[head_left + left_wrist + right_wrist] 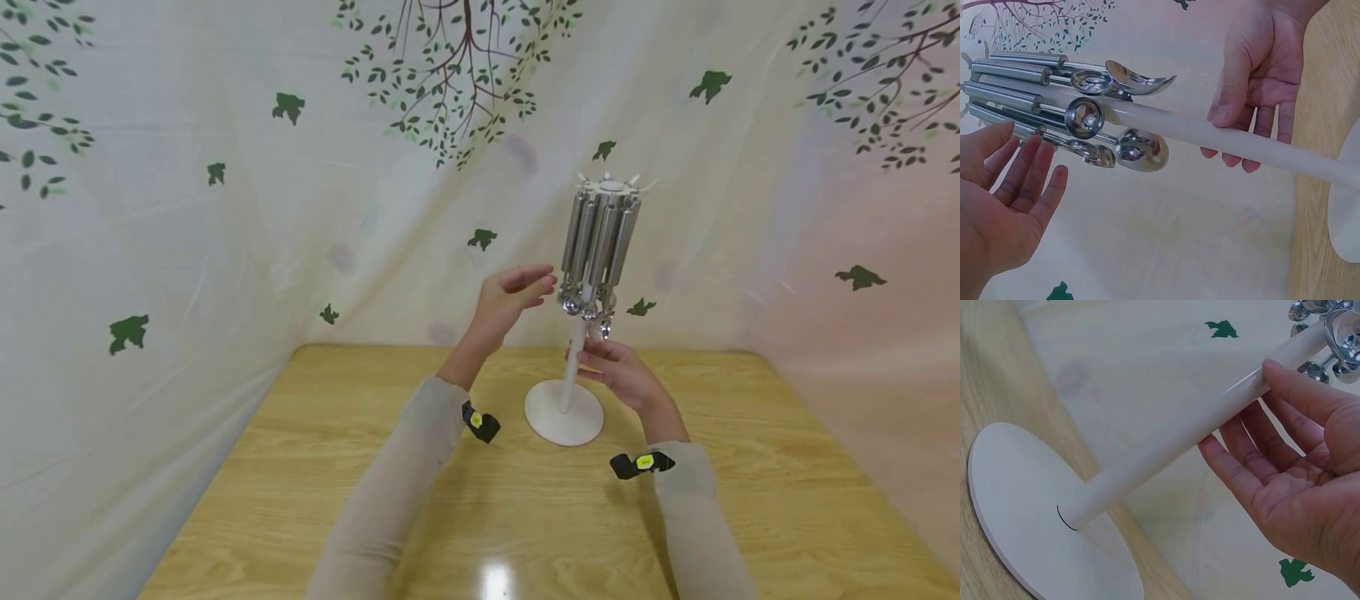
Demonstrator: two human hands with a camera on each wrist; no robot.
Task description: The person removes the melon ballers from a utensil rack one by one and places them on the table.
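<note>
Right hand (628, 379) pinches white pole (1172, 444); round base (543, 412) below it. Left hand (510, 300) relaxed, fingers loose; metal utensils (602, 242) just beside it.

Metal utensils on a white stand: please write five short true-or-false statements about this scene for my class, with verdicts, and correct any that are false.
1. The right hand holds the white pole. True.
2. The left hand grips the pole below the right hand. False: it is up beside the metal utensils, higher than the right hand.
3. The utensils' bowls are above their handles. False: the bowls are below the handles.
4. The stand's base is round and white. True.
5. The table is covered with a dark cloth. False: its bare wood-grain top shows.
</note>
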